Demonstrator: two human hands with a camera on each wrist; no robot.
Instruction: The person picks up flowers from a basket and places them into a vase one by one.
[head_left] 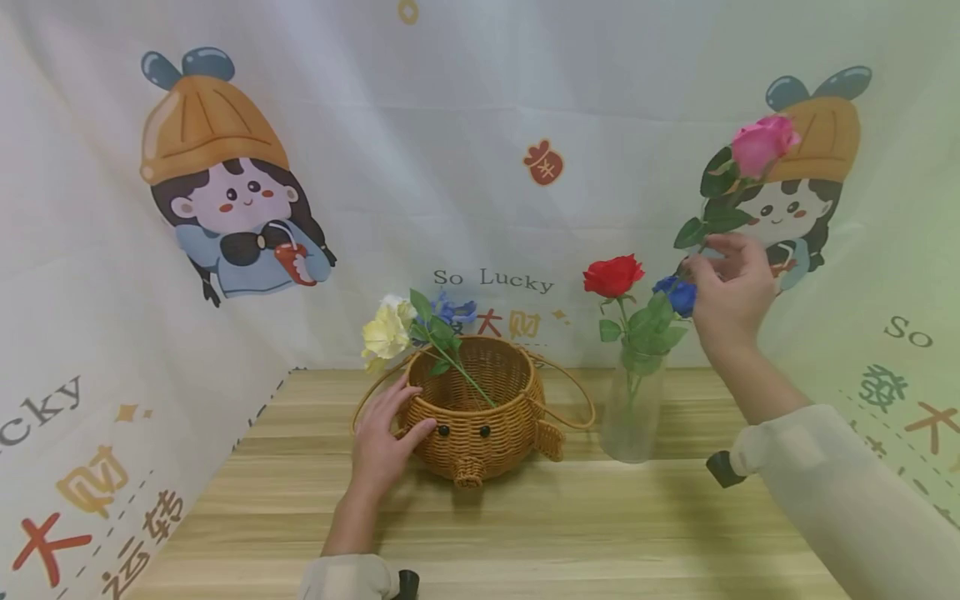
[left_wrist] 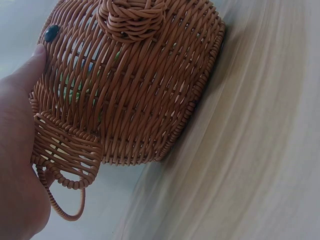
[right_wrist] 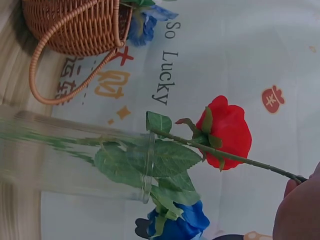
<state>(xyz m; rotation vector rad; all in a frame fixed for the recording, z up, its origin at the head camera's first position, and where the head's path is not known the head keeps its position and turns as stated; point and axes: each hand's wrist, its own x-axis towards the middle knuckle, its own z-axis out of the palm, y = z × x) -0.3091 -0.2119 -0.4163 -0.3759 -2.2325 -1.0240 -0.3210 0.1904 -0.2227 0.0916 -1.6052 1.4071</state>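
A brown wicker basket (head_left: 472, 442) with a pig-like snout and black eyes stands on the table. My left hand (head_left: 386, 437) holds its left side, fingers at the rim and thumb (left_wrist: 30, 70) against the front by one eye. Yellow-white (head_left: 387, 332) and blue flowers (head_left: 453, 308) lean out of it over the left back rim. My right hand (head_left: 731, 287) pinches the stem (right_wrist: 260, 164) of a pink rose (head_left: 765, 146), bloom up, right of a clear vase (head_left: 630, 425). In the right wrist view the stem's lower end overlaps the vase mouth. A red rose (head_left: 613, 275) and a blue rose (head_left: 677, 296) stand in the vase.
The wooden table (head_left: 510, 542) reaches back to a white printed cloth (head_left: 420, 192) that hangs behind and at both sides. A looped basket handle (head_left: 581, 387) sticks out towards the vase. A wicker ear (head_left: 551, 440) juts from the basket's right side.
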